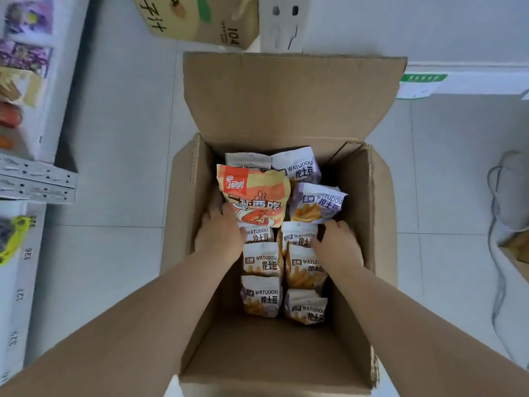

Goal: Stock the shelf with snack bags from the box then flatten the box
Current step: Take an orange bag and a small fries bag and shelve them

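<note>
The shelf (65,90) runs along the left edge of the view, with coloured packages on it and price numbers on its near front strip. To its right lies pale floor tile.

The box (357,224) stands open on the floor in the centre, with its far flap raised and its near flap folded toward the person. Inside, white-and-purple snack bags (262,262) stand in two rows from near to far.

Both forearms enter from the near corners and converge inside the box.

- The left hand (220,233) is palm-down at the near-left corner of the orange bag (254,196), which lies on top of the left row. Its fingers extend along the bag's left edge and the tips are hidden. It cannot be told whether the hand clamps the bag.
- The right hand (335,239) is knuckles-up with its fingers curled. The tips meet the near edge of a tilted purple bag (317,204) in the right row. It cannot be told whether the bag is pinched or only touched.

Beyond the box stand a printed carton (200,18) and a white carton (283,24). A cable (498,196) loops on the floor at far right.
</note>
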